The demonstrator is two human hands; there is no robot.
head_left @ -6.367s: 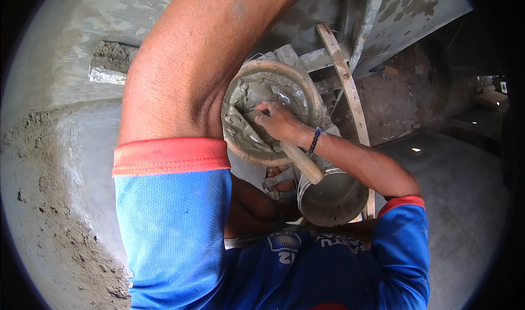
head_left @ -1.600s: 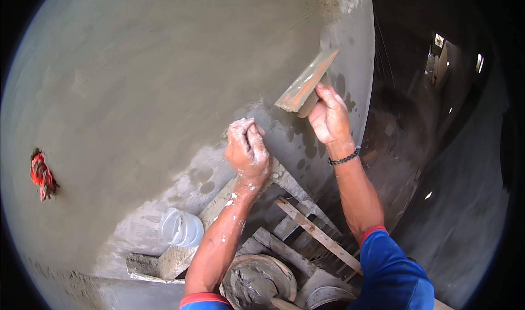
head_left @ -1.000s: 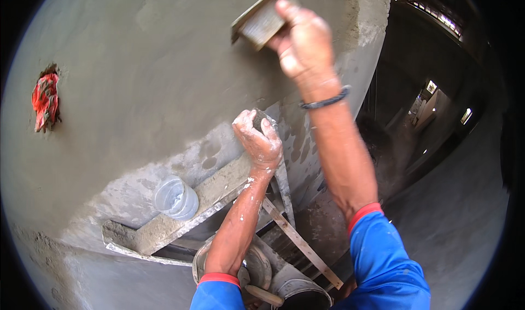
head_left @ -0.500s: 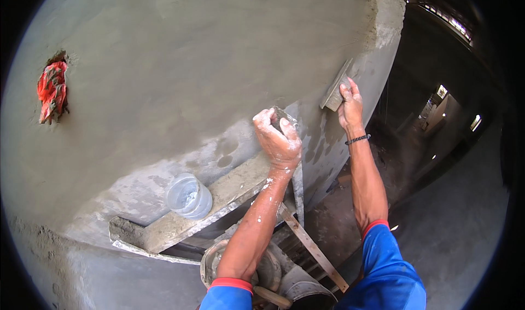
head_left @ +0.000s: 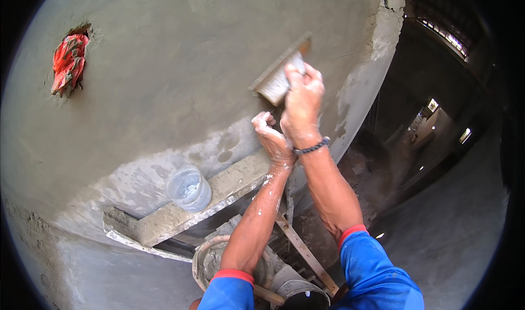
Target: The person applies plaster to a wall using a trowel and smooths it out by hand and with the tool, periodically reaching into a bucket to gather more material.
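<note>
Head: mortar [head_left: 214,258] in basin [head_left: 197,267], lumps [head_left: 191,190] in tub [head_left: 198,201]

Hand float [head_left: 277,81]: 1 unit. Thin flat plate with pale, block-shaped grip. Plate edge grey-brown; orange-brown patch at upper right end. Outline slightly blurred. Pose: tilted, long edge running diagonally from lower left to upper right. Grip held in right hand [head_left: 304,102]. Plate on side toward wall surface [head_left: 158,74]; contact cannot be confirmed.

Wall surface: grey, 2 zones. Upper zone: darker, mostly smooth coat. Lower zone: paler, patchy band with dark blotches. Float positioned in front of upper zone, near boundary.
</note>
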